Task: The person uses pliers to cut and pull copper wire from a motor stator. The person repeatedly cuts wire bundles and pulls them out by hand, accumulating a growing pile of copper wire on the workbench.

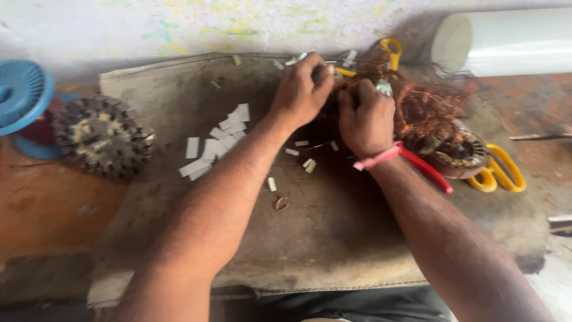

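My left hand (302,89) and my right hand (364,116) are both closed, side by side, on a tangle of reddish copper wire (426,104) at the far middle of a worn brown mat (333,238). The wire spills from a round metal motor stator (456,155) lying just right of my right hand. A pink band circles my right wrist. What the fingers pinch is hidden by the hands and by blur.
White paper strips (217,143) lie scattered left of my hands. A second round stator (102,136) and a blue spool (21,95) sit at the left. Yellow-handled scissors (500,173), a red-handled tool (426,170) and a white pipe (506,42) are on the right.
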